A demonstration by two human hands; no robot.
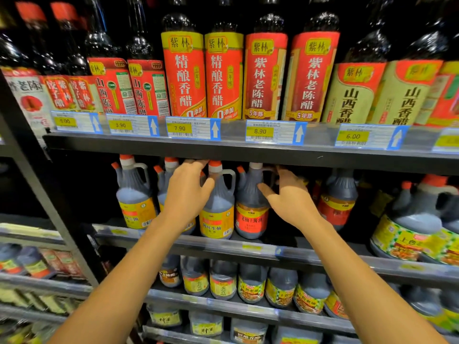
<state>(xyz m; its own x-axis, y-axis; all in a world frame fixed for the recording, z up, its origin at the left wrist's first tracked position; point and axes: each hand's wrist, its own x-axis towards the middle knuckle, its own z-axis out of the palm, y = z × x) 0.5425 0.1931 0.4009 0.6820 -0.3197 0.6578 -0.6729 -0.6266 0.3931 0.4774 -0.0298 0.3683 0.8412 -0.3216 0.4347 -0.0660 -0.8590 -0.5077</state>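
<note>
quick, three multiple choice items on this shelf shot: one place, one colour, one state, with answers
1. Where do the left hand and right hand reach?
A) top row of tall bottles
B) row of dark handled plastic jugs under the price tags
C) lowest shelf

2. Label colour of the dark jug at the right thumb?
A) red
B) blue
C) white

3. That jug is:
A) on its side
B) upright on the shelf
C) lifted clear

1 B, both hands are among the orange-capped jugs; 2 A, its label is mostly red; 3 B, its base rests on the shelf.
</note>
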